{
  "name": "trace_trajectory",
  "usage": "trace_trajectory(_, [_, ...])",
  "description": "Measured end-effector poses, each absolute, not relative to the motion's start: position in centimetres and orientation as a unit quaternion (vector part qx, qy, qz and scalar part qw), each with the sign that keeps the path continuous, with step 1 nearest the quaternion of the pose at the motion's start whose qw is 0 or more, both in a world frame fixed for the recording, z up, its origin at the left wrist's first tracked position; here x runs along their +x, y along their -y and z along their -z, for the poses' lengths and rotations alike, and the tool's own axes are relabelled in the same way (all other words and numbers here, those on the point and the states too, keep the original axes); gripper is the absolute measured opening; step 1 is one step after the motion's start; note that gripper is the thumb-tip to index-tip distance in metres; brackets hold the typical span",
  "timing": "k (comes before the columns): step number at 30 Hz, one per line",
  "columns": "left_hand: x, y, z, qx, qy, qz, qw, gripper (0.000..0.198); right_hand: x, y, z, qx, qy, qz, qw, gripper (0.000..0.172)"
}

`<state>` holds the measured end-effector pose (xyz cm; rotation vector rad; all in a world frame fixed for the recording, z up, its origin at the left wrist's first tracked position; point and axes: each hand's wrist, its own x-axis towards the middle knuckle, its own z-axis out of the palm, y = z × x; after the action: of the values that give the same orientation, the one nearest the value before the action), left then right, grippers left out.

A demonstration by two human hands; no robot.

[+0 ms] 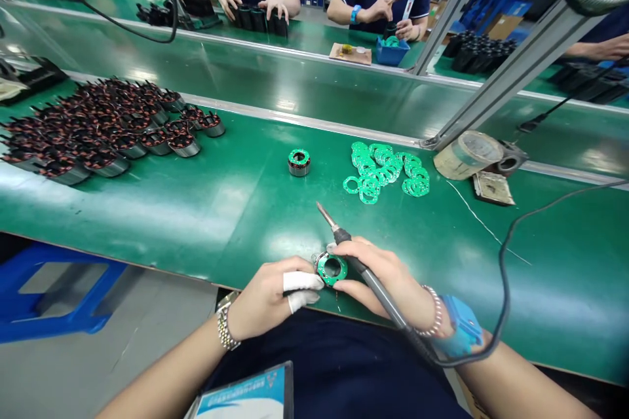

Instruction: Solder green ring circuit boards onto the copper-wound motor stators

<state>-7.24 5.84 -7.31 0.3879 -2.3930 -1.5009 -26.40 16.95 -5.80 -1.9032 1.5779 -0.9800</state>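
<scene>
Close to the table's front edge, a motor stator with a green ring circuit board [324,268] is held between both hands. My left hand [275,294], with white covers on two fingers, grips its left side. On the right side, my right hand [383,268] has thumb and fingertips against the board's edge. A soldering iron [371,281] lies across that same hand, its tip pointing up and left, away from the board. Farther back stands another stator [299,162] topped with a green ring board. Loose green ring boards [386,167] lie in a pile to its right.
Many wound stators [113,124] crowd the table's left. At right stand a solder spool [469,154], an iron holder [514,157] and a small tray [494,188]. A cable [506,255] loops past my right forearm. Co-workers sit across the metal frame [457,111].
</scene>
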Motion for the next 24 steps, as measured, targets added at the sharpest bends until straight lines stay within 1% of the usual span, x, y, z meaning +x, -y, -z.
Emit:
trace_trajectory(3, [-7.9, -6.2, 7.4, 0.198, 0.773, 0.588, 0.13, 0.006, -25.9, -17.6, 6.2, -0.673, -0.6, 0.372, 0.218, 0.036])
trace_trajectory(6, [-8.8, -6.2, 7.3, 0.296, 0.636, 0.71, 0.066, 0.01, -25.4, -17.9, 6.4, -0.667, -0.612, 0.386, 0.18, 0.037])
trace_trajectory(9, [-9.3, -5.9, 7.1, 0.326, 0.544, 0.773, 0.03, 0.011, -25.0, -17.4, 6.3, -0.67, -0.599, 0.41, 0.155, 0.032])
trace_trajectory(12, [-9.3, -5.8, 7.0, 0.325, 0.515, 0.793, 0.036, 0.012, -24.5, -16.5, 6.2, -0.691, -0.564, 0.427, 0.151, 0.029])
trace_trajectory(17, [-9.0, -6.2, 7.0, 0.324, 0.489, 0.808, 0.062, 0.015, -23.9, -16.0, 6.1, -0.71, -0.547, 0.418, 0.15, 0.029])
trace_trajectory(20, [-8.9, -6.6, 7.0, 0.331, 0.467, 0.817, 0.071, 0.013, -23.8, -16.4, 5.8, -0.7, -0.556, 0.424, 0.15, 0.026])
trace_trajectory(24, [-8.9, -6.6, 7.0, 0.335, 0.469, 0.815, 0.064, 0.01, -24.5, -17.4, 5.0, -0.656, -0.575, 0.473, 0.124, 0.019])
